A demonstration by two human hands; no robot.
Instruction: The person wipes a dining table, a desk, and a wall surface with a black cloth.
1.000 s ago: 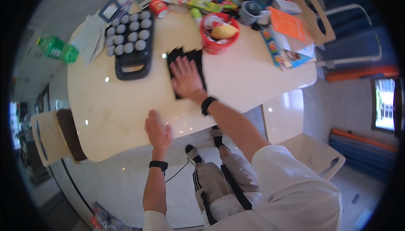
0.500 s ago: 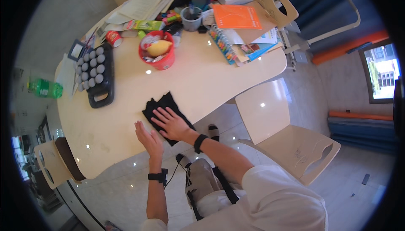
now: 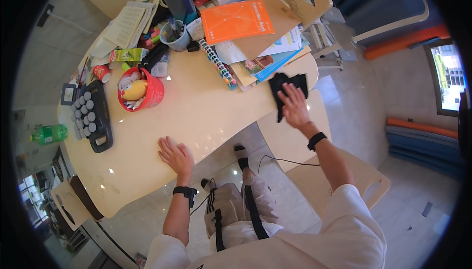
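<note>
My right hand (image 3: 295, 107) lies flat with its fingers outstretched on a black cloth (image 3: 276, 85). The cloth is at the right end of the cream table (image 3: 216, 116), crumpled, and part of it reaches the table edge; what lies beneath the palm is hidden. Nearer to me, my left hand (image 3: 177, 157) rests palm down on the tabletop by the front edge, fingers apart and nothing in it. Both wrists carry black bands.
A stack of papers with an orange booklet (image 3: 238, 21) sits just beyond the cloth. Farther left stand a red bucket (image 3: 152, 92), a pen cup (image 3: 177, 42) and a black tray of grey-capped bottles (image 3: 102, 116). A chair (image 3: 339, 180) is tucked at the right edge.
My right hand and the black cloth have moved from the table's front middle to its right end. My left hand has come down onto the tabletop. The view has shifted.
</note>
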